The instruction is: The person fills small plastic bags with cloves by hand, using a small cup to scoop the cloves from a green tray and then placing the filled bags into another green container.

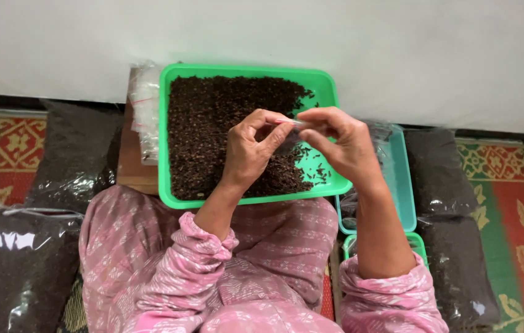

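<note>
A small clear plastic pouch (291,123) is pinched between both hands above the green tray (169,132); it is thin, see-through and mostly hidden by the fingers, so only its top edge shows as a pale strip. The left hand (251,150) has its grip closed on the pouch's left end, thumb against forefinger, and the right hand (342,142) has its grip closed on the right end in the same way, the fingertips of the two hands nearly touching. Below them the tray is heaped with dark dried cloves (212,123), with its lower right corner almost bare. A stack of empty clear pouches (146,111) lies just beside the tray's left rim. Large bags of dark spice (444,185) rest on the patterned mat (521,203) at either side.
</note>
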